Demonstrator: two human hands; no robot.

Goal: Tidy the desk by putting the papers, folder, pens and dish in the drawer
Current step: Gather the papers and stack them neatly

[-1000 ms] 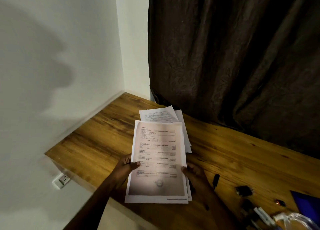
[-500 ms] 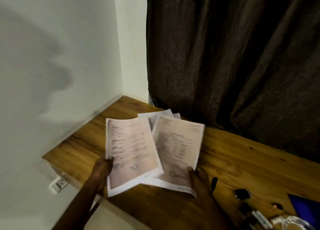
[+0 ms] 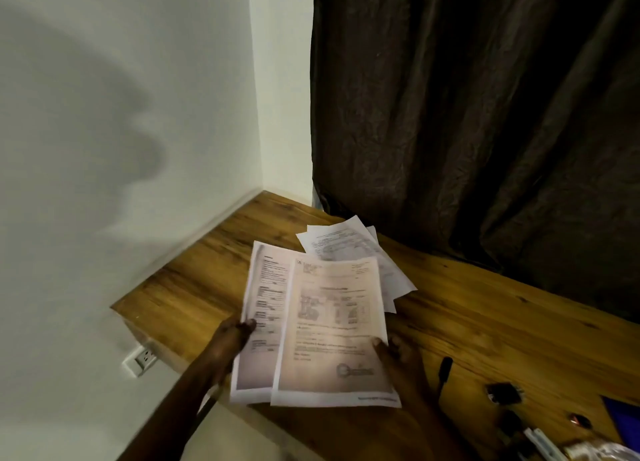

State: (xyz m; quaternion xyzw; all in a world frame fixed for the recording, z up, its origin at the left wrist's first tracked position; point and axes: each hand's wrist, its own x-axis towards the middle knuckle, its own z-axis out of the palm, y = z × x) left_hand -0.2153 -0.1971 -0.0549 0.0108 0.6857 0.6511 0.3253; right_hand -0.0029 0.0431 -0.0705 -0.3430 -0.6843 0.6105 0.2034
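1. While the left hand (image 3: pixel 232 337) and right hand (image 3: pixel 401 356) pinch 2 overlapping sheets (image 3: pixel 329 329) above the table (image 3: pixel 485 322), more papers (image 3: pixel 346 245) lie at 12 o'clock.
2. Light, floppy, slippery: probably best gripped along near edges.

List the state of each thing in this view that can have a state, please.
Left hand: pinches the left sheet at its edge.
Right hand: pinches the right sheet, which overlaps the left sheet.
Papers: lying fanned on the desk.
Pen: lying on the desk, untouched.
Curtain: drawn shut.
Socket: nothing plugged in.
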